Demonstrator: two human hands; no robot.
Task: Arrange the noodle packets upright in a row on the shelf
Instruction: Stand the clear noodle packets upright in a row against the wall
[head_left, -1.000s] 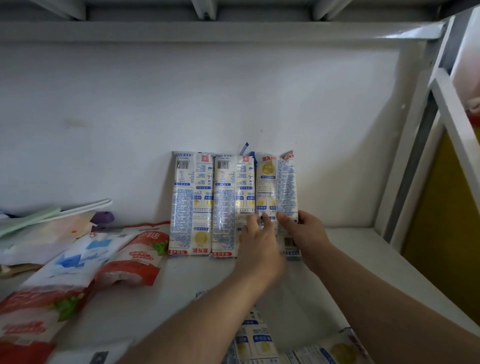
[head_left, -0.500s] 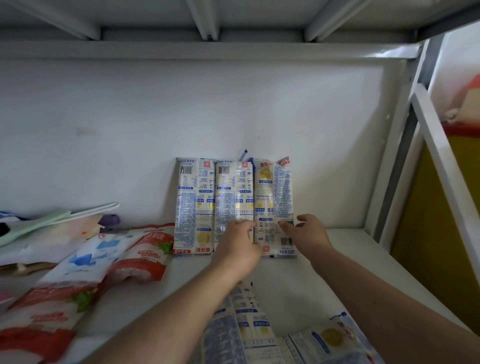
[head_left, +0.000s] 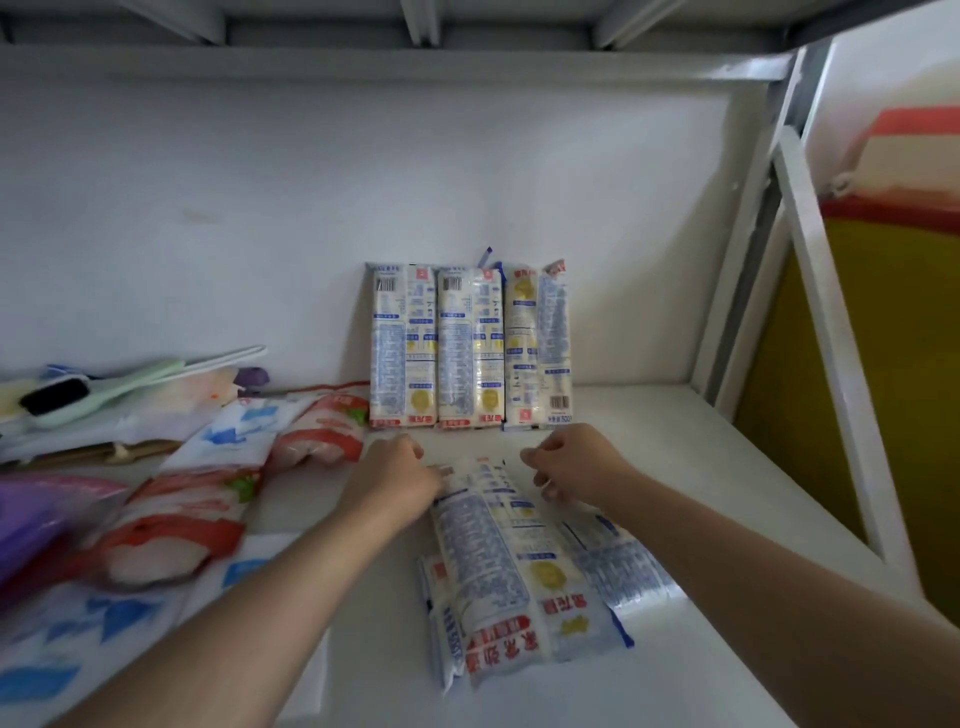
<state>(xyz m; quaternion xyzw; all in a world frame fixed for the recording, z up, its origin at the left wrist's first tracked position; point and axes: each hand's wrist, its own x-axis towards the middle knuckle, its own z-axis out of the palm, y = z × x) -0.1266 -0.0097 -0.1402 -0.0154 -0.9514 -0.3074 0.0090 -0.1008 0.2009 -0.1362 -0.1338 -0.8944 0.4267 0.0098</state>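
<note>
Three white-and-blue noodle packets (head_left: 470, 345) stand upright side by side against the back wall of the white shelf (head_left: 675, 467). Several more noodle packets lie flat in a loose pile near the front; the top lying packet (head_left: 488, 551) points toward the wall. My left hand (head_left: 395, 480) is at the far left corner of that packet, fingers curled onto its end. My right hand (head_left: 576, 462) hovers just right of the same end with fingers loosely curled, holding nothing. Another lying packet (head_left: 623, 571) shows under my right forearm.
Red-and-white bags (head_left: 322, 431) and blue-and-white bags (head_left: 234, 431) lie scattered at the left. Brushes (head_left: 104, 387) rest on a pile at the far left, with something purple (head_left: 31, 514) at the edge. A white shelf post (head_left: 748, 218) stands at the right.
Both hands have left the third upright packet and drawn back toward me to the lying pile. The view has tilted down, showing more of the pile.
</note>
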